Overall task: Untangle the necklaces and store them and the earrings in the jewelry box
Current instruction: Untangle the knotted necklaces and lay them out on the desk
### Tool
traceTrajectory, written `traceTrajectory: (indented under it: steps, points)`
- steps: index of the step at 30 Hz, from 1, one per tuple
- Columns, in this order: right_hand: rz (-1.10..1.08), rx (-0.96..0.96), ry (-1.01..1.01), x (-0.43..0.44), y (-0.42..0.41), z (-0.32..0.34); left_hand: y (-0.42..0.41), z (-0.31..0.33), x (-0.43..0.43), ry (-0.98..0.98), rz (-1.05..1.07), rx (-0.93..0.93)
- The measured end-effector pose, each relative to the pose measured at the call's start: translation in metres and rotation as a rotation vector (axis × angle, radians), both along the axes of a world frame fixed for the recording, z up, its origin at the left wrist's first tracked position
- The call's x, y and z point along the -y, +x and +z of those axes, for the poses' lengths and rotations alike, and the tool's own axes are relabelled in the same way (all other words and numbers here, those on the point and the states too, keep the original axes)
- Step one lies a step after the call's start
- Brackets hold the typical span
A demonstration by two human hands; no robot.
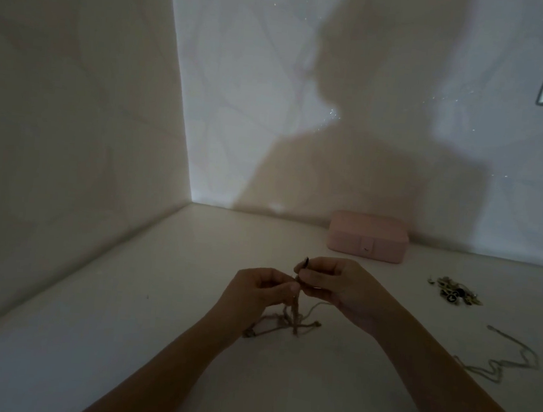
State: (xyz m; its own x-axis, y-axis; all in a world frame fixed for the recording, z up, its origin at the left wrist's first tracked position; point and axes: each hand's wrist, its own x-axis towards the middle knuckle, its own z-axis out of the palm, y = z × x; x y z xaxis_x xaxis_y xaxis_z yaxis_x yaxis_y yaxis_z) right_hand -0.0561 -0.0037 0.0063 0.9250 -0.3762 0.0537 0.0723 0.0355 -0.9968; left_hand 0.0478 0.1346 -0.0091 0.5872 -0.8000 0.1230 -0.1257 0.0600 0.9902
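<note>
Necklaces (pixel 294 321) (tangled) between both hands (pixel 258 286)

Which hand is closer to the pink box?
Right. The right hand is in front of the pink box, a little to its left. The left hand is farther left and nearer the person. Both pinch the tangled necklaces.

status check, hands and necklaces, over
Both hands pinching tangled necklaces: left hand, right hand. Pink jewelry box shut. Off right: earrings, loose chain on table.
</note>
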Motion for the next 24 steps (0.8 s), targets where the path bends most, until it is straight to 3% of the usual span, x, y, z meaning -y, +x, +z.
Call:
traceTrajectory:
  steps: [17, 24]
  points:
    - [-0.097, 0.098, 0.065, -0.0075, 0.0073, -0.0002, 0.0034, 0.005, 0.0008, -0.067, 0.028, -0.018]
    - [-0.016, 0.122, 0.151, -0.0087, 0.0061, 0.002, 0.0066, 0.0037, -0.002, -0.129, 0.051, -0.102]
